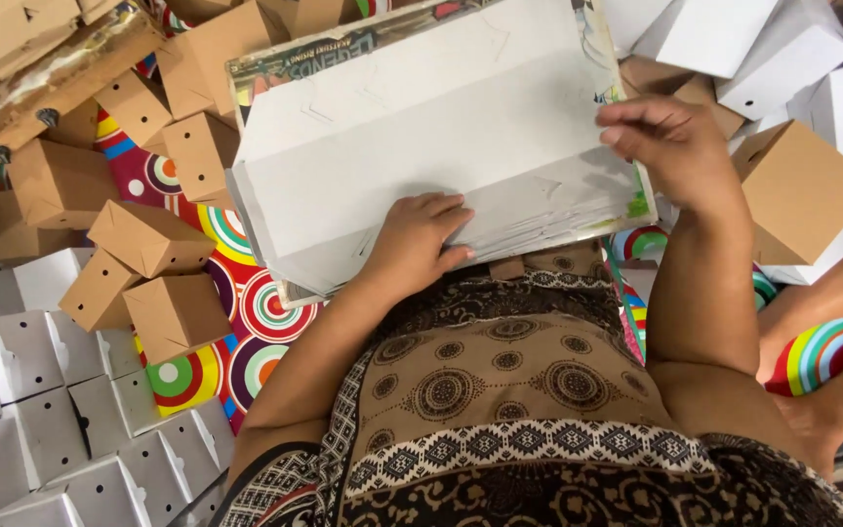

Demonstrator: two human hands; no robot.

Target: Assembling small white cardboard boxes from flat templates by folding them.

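A flat white cardboard sheet [421,137] with a fold line across it lies on a printed board [275,63] that rests over my lap. My left hand [417,239] presses flat on the near edge of the sheet, fingers spread. My right hand [670,146] rests on the sheet's right edge with fingers curled over it, pinching the edge.
Folded brown cardboard boxes [148,239] are scattered at the left on a mat with bright circles [260,312]. Folded white boxes [41,410] fill the lower left. More white boxes [782,54] and a brown box [797,185] sit at the upper right. A bare leg [831,293] lies at the right.
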